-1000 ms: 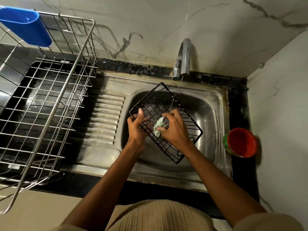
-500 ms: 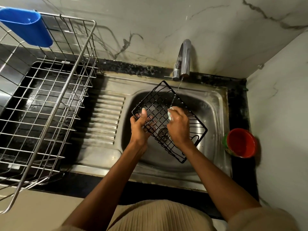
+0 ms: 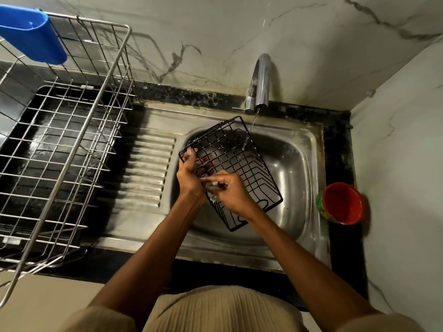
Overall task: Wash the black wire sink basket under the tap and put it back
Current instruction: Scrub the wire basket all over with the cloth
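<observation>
Basket held over sink bowl, under tap.
We note the left hand (image 3: 190, 174) gripping the black wire basket (image 3: 242, 164) rim; the right hand (image 3: 231, 194) pinches a small pale scrubber (image 3: 212, 185) against it, above the sink (image 3: 304, 164) beneath the tap (image 3: 261, 80).

The black wire sink basket (image 3: 236, 161) is held tilted over the steel sink bowl (image 3: 291, 164), under the thin water stream from the shiny metal tap (image 3: 261, 80).

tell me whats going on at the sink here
A person is washing a black wire basket over the steel sink. The left hand grips its left edge, tilting it under a thin stream from the tap. The right hand rubs the wires with a pale scrubber, mostly hidden. A red cup stands beside the sink.
</observation>
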Tool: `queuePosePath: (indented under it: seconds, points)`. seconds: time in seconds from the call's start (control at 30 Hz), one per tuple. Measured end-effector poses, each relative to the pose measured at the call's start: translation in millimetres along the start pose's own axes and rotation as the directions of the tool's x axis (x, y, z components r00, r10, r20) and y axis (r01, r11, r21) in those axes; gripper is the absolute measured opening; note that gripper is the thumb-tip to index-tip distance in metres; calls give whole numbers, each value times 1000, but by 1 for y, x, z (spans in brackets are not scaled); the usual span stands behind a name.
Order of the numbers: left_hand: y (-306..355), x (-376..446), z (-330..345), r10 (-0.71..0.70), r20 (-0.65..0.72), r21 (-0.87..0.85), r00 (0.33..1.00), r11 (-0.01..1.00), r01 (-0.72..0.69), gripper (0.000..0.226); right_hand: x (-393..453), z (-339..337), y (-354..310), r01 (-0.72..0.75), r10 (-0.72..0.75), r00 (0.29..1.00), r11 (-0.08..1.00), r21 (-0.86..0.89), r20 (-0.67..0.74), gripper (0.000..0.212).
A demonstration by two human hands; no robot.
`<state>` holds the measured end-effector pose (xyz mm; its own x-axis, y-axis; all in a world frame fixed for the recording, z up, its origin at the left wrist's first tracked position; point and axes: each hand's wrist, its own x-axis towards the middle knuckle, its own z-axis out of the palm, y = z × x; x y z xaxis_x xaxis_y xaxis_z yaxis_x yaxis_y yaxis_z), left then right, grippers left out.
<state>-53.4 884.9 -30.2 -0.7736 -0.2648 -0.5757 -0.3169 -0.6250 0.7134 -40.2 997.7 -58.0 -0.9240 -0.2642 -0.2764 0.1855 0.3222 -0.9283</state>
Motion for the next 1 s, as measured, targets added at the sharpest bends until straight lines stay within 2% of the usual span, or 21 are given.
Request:
queuePosePath:
  seconds: [0.1,0.17,0.27,0.33,0.37,0.43,0.5,0.57,0.63,0.73,0.8,0.83,0.93,1.0]
  points:
    - [7,7,0,12,-42,26,999,1000,-11,61,-10,-7,11,93,-112,992,967,-238,-65,10]
    - [12,10,0,12,-31,-10,999,1000,-12,42,-20,-15,20,128,-149,989,911,-393,-24,14]
    - [15,4,-2,12,-13,-60,1000,998,-12,35,-31,-17,20,60,-47,998,810,-583,38,6]
    - [11,0,-3,2,1,-55,1000,999,-2,36,-28,-12,12,-66,66,998,849,-525,-18,15]
    - [9,-3,-3,4,9,-43,1000,999,-3,35,-22,-10,7,-130,113,991,905,-406,-65,17]
    - [7,-8,-1,11,24,-28,1000,1000,-10,33,-10,-6,-5,-210,202,968,977,-38,-147,19]
    - [7,-12,3,14,34,-50,999,999,-12,38,-4,0,-18,-182,233,958,945,271,-169,23]
    - [7,-15,7,19,33,-77,999,997,-16,51,-5,8,-31,-110,185,971,909,403,-152,31]
    - [5,-14,7,17,18,-76,1000,997,-16,56,-10,13,-35,-52,110,985,923,380,-131,39]
    - [8,-8,2,9,-13,-95,1000,995,-10,40,-14,11,-23,21,-13,989,998,55,-148,39]
    - [12,-2,-1,-9,-24,-118,1000,993,6,40,-19,8,-15,26,-49,988,988,-155,-149,35]
    - [14,0,-2,-19,-28,-129,999,992,15,43,-22,6,-12,14,-45,988,978,-207,-145,32]
    - [15,1,-4,-35,-50,-153,998,988,27,57,-26,4,-14,-25,-4,991,977,-210,-133,25]
    - [13,-1,-4,-49,-58,-169,997,985,38,53,-25,6,-22,0,-20,992,987,-159,-126,24]
